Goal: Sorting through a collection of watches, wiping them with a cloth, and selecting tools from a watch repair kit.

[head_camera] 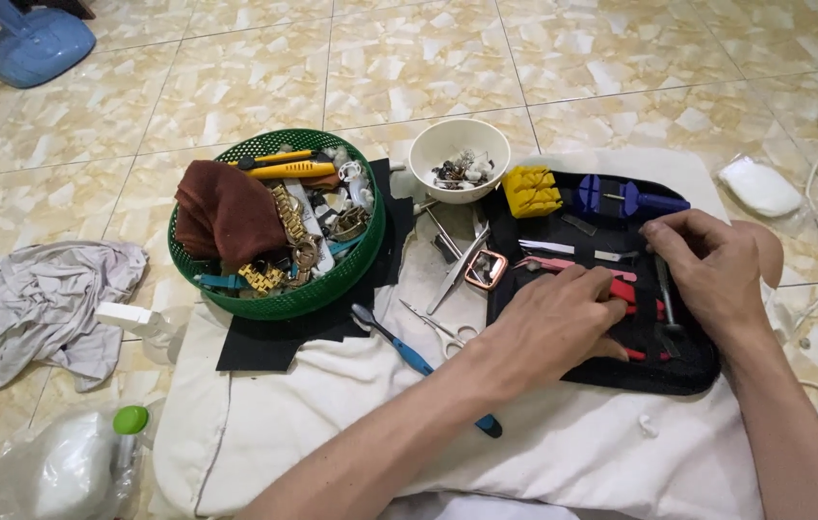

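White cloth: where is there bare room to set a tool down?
Bare white cloth lies below the black tool case, right of the blue-handled tool. Crowded between green basket and case, where left hand and right hand work.

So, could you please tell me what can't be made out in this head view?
- Tools in the black tool case: partly covered by the left hand and right hand.
- Contents of the white bowl: too small to identify.
- Blue object, top left: cut off by the frame edge.

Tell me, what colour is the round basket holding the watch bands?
Green: the basket is a green plastic mesh, seen clearly in the head view.
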